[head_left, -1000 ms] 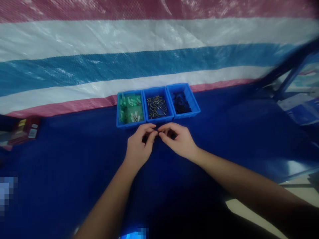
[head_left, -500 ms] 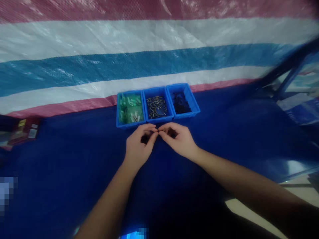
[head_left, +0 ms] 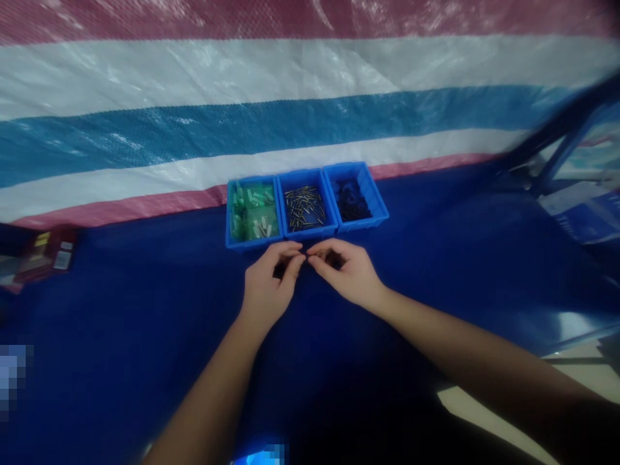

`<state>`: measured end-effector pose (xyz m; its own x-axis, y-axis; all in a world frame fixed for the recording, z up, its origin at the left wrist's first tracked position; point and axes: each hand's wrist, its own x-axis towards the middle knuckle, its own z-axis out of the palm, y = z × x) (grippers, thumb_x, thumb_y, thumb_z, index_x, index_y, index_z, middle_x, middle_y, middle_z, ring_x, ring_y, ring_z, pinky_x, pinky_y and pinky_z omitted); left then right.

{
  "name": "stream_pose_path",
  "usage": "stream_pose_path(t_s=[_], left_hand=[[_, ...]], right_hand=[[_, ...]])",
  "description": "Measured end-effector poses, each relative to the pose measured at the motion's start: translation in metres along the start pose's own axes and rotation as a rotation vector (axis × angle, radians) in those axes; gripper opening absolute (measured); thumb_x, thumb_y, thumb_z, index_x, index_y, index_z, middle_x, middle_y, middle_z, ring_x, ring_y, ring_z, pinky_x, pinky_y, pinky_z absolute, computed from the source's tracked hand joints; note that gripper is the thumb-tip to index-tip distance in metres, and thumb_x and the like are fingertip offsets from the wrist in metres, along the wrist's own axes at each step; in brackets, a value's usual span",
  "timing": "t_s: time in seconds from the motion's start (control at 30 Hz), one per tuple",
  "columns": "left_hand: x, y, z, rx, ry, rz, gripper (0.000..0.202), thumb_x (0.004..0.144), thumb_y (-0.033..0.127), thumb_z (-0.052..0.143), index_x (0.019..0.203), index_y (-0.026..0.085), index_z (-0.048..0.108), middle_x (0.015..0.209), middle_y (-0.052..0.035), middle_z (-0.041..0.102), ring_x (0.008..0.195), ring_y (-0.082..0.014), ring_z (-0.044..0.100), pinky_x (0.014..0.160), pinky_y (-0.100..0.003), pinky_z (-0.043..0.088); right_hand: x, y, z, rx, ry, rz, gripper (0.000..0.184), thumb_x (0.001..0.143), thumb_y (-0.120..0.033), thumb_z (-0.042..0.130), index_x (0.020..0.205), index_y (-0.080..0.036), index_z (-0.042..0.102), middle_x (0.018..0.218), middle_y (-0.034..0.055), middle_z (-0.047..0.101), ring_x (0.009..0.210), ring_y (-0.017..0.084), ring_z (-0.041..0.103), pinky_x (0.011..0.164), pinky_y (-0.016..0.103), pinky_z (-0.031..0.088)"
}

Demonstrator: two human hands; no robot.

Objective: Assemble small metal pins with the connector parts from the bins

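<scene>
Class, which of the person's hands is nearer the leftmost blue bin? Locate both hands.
Left. The left hand is just in front of the leftmost blue bin; the right hand is farther off, to its right.

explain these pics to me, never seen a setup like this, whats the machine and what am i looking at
There is no machine here: these are a person's two bare hands. One camera, worn on the head, looks forward and down past the arms, so the left hand appears on the left and the right hand on the right.

On the dark blue table stand three blue bins in a row. The left bin has green and pale pieces, the middle bin thin metal pins, the right bin dark pieces. Behind hangs a striped sheet.

The fingertips nearly meet in front of the bins; whatever they may hold is too small to tell.
</scene>
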<state>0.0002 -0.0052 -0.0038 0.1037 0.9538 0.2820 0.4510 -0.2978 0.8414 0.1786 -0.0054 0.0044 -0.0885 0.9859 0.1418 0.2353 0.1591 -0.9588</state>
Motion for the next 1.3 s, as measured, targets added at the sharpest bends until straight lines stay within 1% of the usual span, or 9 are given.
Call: stream_pose_path(t_s=[0.1, 0.2, 0.27, 0.4, 0.53, 0.7, 0.87, 1.03, 1.3], left_hand=[[0.0002, 0.0014, 0.0, 0.008, -0.013, 0.001, 0.021, 0.092, 0.027, 0.065, 0.113, 0.024, 0.067, 0.09, 0.0004, 0.074, 0.071, -0.0123, 0.071, 0.076, -0.026, 0.058], [0.0008, 0.0012, 0.0007, 0.008, 0.008, 0.024, 0.025, 0.089, 0.026, 0.07, 0.114, 0.024, 0.066, 0.099, -0.0015, 0.075, 0.076, -0.0131, 0.072, 0.079, -0.028, 0.058], [0.001, 0.0004, 0.0012, 0.018, 0.023, 0.044, 0.025, 0.087, 0.024, 0.071, 0.111, 0.024, 0.066, 0.101, -0.002, 0.075, 0.076, -0.013, 0.071, 0.08, -0.029, 0.057], [0.0008, -0.0018, 0.002, 0.009, 0.024, 0.06, 0.022, 0.088, 0.021, 0.069, 0.11, 0.024, 0.067, 0.097, -0.0012, 0.075, 0.076, -0.013, 0.072, 0.08, -0.029, 0.058], [0.0, -0.0022, 0.0013, -0.027, 0.006, 0.025, 0.027, 0.089, 0.024, 0.069, 0.115, 0.025, 0.065, 0.098, -0.0008, 0.073, 0.076, -0.0127, 0.072, 0.077, -0.027, 0.058], [-0.0002, 0.0004, 0.0004, -0.027, -0.007, 0.0, 0.026, 0.092, 0.026, 0.065, 0.118, 0.024, 0.063, 0.086, 0.0013, 0.072, 0.07, -0.0118, 0.07, 0.075, -0.027, 0.057], [0.0, 0.0016, 0.0019, 0.002, 0.046, 0.045, 0.03, 0.086, 0.022, 0.072, 0.114, 0.024, 0.064, 0.104, -0.0023, 0.073, 0.077, -0.0127, 0.07, 0.082, -0.03, 0.057], [-0.0008, 0.0017, 0.0022, -0.034, 0.031, 0.042, 0.027, 0.088, 0.021, 0.07, 0.114, 0.023, 0.065, 0.098, -0.0027, 0.074, 0.079, -0.0136, 0.071, 0.082, -0.03, 0.058], [-0.0003, 0.0016, -0.0013, -0.006, -0.004, 0.01, 0.024, 0.09, 0.03, 0.069, 0.114, 0.024, 0.066, 0.094, -0.0019, 0.075, 0.081, -0.0151, 0.072, 0.081, -0.03, 0.06]], right_hand=[[-0.0001, -0.0005, -0.0001, -0.006, -0.001, -0.005, 0.011, 0.086, -0.024, 0.069, 0.095, -0.019, 0.074, 0.079, 0.0014, 0.071, 0.065, 0.012, 0.062, 0.061, 0.025, 0.052], [0.0004, -0.0013, -0.0004, -0.002, -0.002, 0.0, 0.011, 0.087, -0.024, 0.069, 0.094, -0.018, 0.074, 0.079, 0.0021, 0.071, 0.066, 0.012, 0.063, 0.061, 0.026, 0.052], [0.0007, -0.0015, -0.0005, 0.002, 0.0, 0.004, 0.012, 0.087, -0.024, 0.069, 0.095, -0.018, 0.074, 0.079, 0.002, 0.071, 0.066, 0.012, 0.063, 0.061, 0.026, 0.052], [0.0006, -0.0013, -0.0001, 0.001, -0.003, 0.012, 0.012, 0.087, -0.025, 0.069, 0.095, -0.019, 0.075, 0.077, 0.0011, 0.07, 0.063, 0.012, 0.061, 0.06, 0.025, 0.051], [0.0002, -0.0009, 0.0007, -0.006, -0.004, 0.006, 0.011, 0.086, -0.024, 0.069, 0.094, -0.019, 0.075, 0.078, 0.0011, 0.07, 0.065, 0.012, 0.062, 0.06, 0.025, 0.051], [0.0003, -0.0008, 0.0005, -0.003, -0.009, 0.002, 0.012, 0.086, -0.024, 0.069, 0.095, -0.019, 0.074, 0.077, 0.0011, 0.07, 0.064, 0.012, 0.062, 0.06, 0.026, 0.05], [-0.0003, -0.0013, -0.0001, -0.01, -0.009, 0.015, 0.012, 0.087, -0.025, 0.069, 0.095, -0.018, 0.074, 0.078, 0.0013, 0.071, 0.064, 0.012, 0.061, 0.06, 0.026, 0.05], [-0.0004, -0.0016, -0.0004, -0.009, -0.016, 0.004, 0.012, 0.087, -0.025, 0.068, 0.095, -0.018, 0.075, 0.077, 0.0011, 0.07, 0.064, 0.012, 0.061, 0.059, 0.025, 0.05], [-0.0001, -0.0017, -0.0007, -0.023, -0.017, 0.002, 0.011, 0.087, -0.024, 0.068, 0.095, -0.02, 0.074, 0.077, 0.0007, 0.07, 0.064, 0.012, 0.061, 0.06, 0.026, 0.051]])
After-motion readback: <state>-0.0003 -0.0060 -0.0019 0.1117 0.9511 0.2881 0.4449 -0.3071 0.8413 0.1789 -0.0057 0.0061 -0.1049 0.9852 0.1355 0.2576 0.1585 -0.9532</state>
